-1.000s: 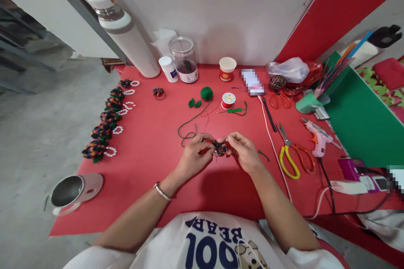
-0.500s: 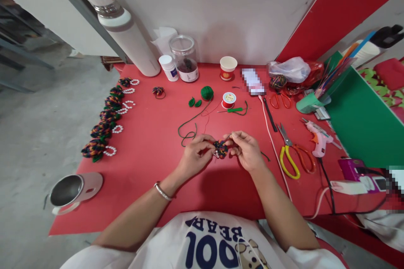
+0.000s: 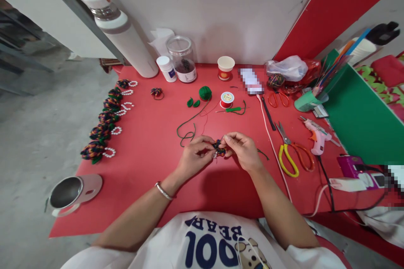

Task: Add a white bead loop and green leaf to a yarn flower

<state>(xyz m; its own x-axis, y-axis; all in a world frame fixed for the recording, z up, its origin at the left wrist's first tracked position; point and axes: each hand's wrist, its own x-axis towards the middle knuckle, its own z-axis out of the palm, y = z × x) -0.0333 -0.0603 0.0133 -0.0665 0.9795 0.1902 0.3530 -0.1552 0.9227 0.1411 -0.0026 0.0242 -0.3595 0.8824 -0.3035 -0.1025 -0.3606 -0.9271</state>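
Between my two hands, just above the red table, is a small multicoloured yarn piece (image 3: 218, 148) with a few pearl-like beads at its lower edge. My left hand (image 3: 196, 152) pinches its left side between thumb and fingers. My right hand (image 3: 241, 148) is closed at its upper right side, the fingertips pressed together close against the yarn; any thread or needle in them is too small to make out. Ahead of my hands lie a green yarn ball (image 3: 205, 93), two green leaves (image 3: 193, 103), a red thread spool (image 3: 227, 99) and a green-handled crochet hook (image 3: 233, 109).
Finished yarn pieces with bead loops (image 3: 100, 132) line the table's left edge, above a mug (image 3: 90, 185). Yellow-and-red-handled scissors (image 3: 288, 159), a pink glue gun (image 3: 318, 138) and a white cable (image 3: 271, 138) lie right. A paper cup (image 3: 225, 69) and jar (image 3: 186, 73) stand behind.
My right hand has moved left, in toward the yarn piece, and its fingertips now cover part of it. My left hand keeps its pinch. The whole view has shifted slightly.
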